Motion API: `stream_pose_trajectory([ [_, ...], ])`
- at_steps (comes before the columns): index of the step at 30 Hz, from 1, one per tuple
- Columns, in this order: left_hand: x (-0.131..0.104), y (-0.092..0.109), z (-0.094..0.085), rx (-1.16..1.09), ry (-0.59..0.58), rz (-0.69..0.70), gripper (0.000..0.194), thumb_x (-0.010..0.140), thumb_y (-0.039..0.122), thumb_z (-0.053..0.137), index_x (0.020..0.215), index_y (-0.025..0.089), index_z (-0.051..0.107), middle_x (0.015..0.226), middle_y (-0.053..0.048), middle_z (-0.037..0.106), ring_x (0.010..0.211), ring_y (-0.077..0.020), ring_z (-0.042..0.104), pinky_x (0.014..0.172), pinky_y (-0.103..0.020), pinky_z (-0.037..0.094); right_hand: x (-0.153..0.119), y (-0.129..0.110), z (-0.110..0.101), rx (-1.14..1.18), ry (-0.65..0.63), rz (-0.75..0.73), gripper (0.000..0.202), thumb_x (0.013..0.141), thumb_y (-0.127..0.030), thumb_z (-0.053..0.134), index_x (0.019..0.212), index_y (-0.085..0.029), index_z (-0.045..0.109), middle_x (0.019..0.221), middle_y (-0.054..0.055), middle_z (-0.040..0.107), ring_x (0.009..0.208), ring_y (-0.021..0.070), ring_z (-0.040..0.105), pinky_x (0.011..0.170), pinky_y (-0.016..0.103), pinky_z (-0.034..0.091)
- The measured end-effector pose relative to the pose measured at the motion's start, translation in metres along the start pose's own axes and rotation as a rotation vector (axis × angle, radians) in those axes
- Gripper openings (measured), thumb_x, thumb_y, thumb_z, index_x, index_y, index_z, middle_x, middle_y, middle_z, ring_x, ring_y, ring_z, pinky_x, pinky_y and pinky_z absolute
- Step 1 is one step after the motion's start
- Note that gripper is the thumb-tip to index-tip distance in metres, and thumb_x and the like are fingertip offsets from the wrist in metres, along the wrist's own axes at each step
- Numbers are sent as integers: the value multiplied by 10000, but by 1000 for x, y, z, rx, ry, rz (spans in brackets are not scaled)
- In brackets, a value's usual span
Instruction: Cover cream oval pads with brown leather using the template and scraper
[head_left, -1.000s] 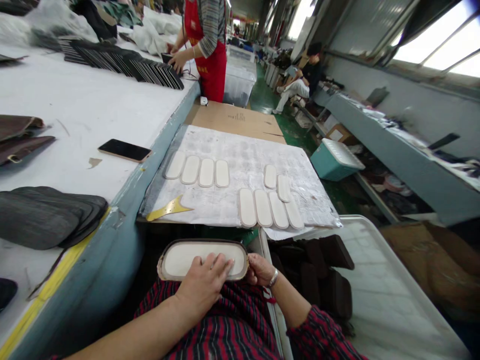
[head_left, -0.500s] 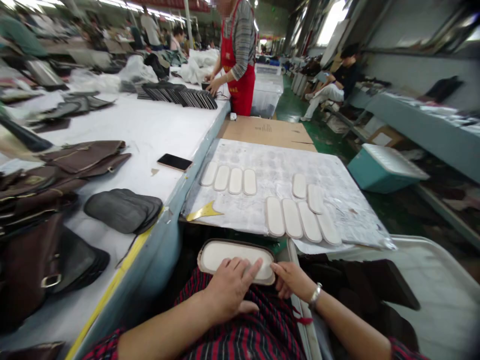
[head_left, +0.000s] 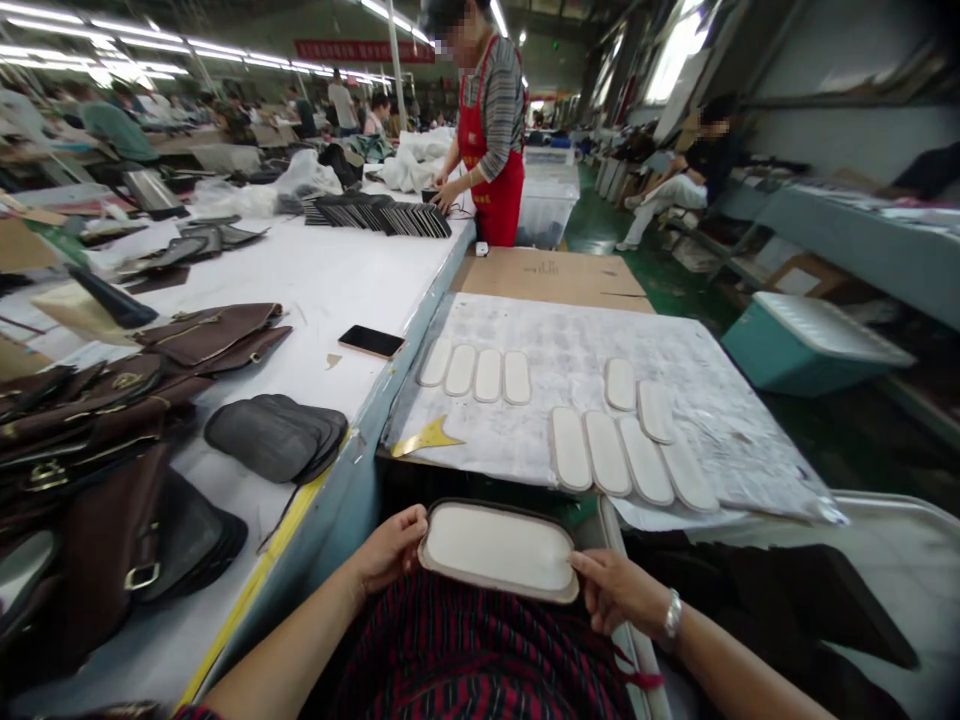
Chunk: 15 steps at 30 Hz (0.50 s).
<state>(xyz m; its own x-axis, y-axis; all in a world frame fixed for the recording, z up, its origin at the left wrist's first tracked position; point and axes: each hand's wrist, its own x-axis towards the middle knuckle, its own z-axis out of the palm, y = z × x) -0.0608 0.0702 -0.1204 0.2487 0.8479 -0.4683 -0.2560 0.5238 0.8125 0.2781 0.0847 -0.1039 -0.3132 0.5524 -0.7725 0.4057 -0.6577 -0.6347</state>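
An oval piece [head_left: 499,545], white in the middle with a dark rim, lies across my lap. My left hand [head_left: 394,548] pinches its left end, and my right hand [head_left: 619,588], with a silver band at the wrist, grips the right end. Beyond it, on a board [head_left: 517,440] covered in white sheeting, lie several white oval pieces [head_left: 571,448] at the right and a row of several smaller ones [head_left: 488,376] at the left. A yellow pointed piece [head_left: 429,437] rests at the board's near left corner.
On the left table [head_left: 330,270] are a phone [head_left: 371,341], black oval pieces [head_left: 274,438] and brown leather bags [head_left: 210,335]. A person in a red apron [head_left: 501,190] handles black pieces at the far end. Dark material [head_left: 810,590] lies in a bin at the right.
My left hand has moved from the white face of the oval piece to its left end. My right hand keeps hold of the right end. The view has tilted slightly up and left.
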Motion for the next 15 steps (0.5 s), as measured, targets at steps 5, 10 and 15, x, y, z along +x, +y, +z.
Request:
stream_pose_trajectory([
  [5, 4, 20, -4, 173, -80, -94, 356, 726, 407, 616, 678, 208, 324, 399, 110, 411, 276, -30, 300, 270, -111, 213, -3, -9, 4, -58, 17, 35, 389, 841, -511, 391, 670, -166, 449, 402, -25, 512, 344, 134, 557, 299, 173, 410],
  [10, 12, 32, -21, 474, -160, -67, 309, 737, 434, 581, 854, 218, 393, 564, 80, 500, 410, -69, 456, 339, -142, 341, -1, -6, 0, -168, 143, -64, 442, 763, -586, 471, 605, -174, 457, 368, -43, 466, 298, 104, 479, 307, 183, 365],
  [15, 29, 47, -23, 796, -187, 186, 666, 725, 382, 602, 1294, 253, 281, 1193, -94, 502, 1111, -217, 479, 871, -349, 438, 20, -4, -21, -45, 411, -401, 542, 741, -673, 412, 845, -165, 571, 832, 59, 640, 725, 156, 620, 666, 273, 484],
])
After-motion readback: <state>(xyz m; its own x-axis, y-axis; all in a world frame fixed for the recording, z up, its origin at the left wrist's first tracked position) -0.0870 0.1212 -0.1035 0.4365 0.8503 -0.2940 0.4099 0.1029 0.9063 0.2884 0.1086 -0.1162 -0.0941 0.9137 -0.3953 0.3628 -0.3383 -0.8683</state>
